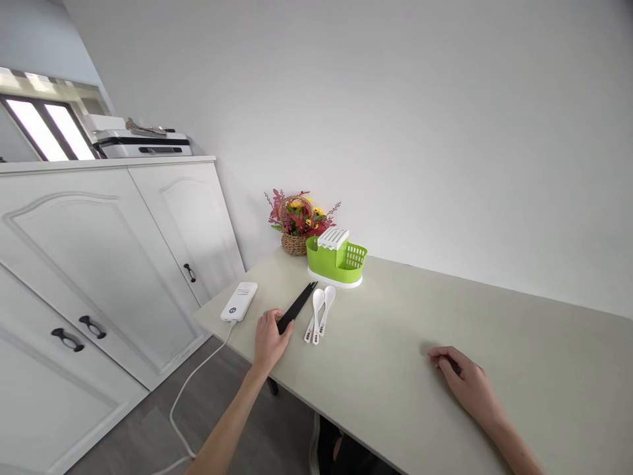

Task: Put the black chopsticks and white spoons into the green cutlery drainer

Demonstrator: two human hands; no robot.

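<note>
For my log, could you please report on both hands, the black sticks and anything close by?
Left hand holding black sticks. Right hand over table, loosely curled. White spoons beside the sticks; green holder beyond their far ends.

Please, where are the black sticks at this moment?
In the head view, the black sticks are slightly left of centre, between the white corded device and the white spoons, with their near end in the left hand.

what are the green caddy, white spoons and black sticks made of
Green caddy: probably moulded plastic, smooth with a soft sheen; regular slots pierce one end.
White spoons: smooth and pale, plastic or ceramic; the look leaves it open.
Black sticks: dark, evenly coloured, little shine; perhaps plastic or coated wood, no grain visible.
</note>
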